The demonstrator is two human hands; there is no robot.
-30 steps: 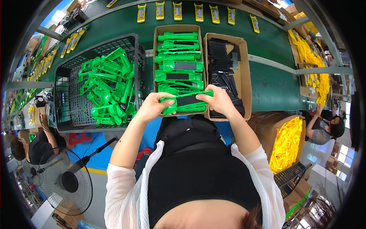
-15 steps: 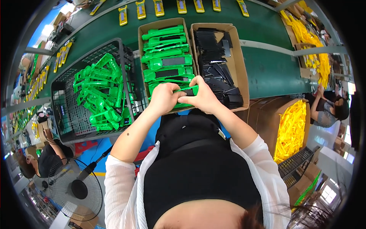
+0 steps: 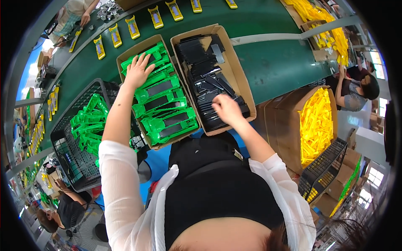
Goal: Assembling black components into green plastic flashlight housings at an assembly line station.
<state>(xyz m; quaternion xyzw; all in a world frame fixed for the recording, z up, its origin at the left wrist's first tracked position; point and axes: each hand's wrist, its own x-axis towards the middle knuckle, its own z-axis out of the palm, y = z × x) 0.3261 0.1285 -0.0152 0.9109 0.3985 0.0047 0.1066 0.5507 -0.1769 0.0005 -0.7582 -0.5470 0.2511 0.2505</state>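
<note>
Right hand (image 3: 226,109): fingers curled over the black parts (image 3: 209,83) in the right cardboard box (image 3: 238,73); whether it grips one cannot be told.
Left hand (image 3: 137,70): open, fingers spread, flat on the green parts (image 3: 165,108) stacked in the left cardboard box (image 3: 140,44).
Wire basket (image 3: 69,152), left of the boxes: loose green pieces (image 3: 90,123).
Box of yellow parts (image 3: 316,121), right, near a seated person (image 3: 356,90).
Green desk (image 3: 268,58) beyond: a row of yellow items (image 3: 134,28) along its far side.
</note>
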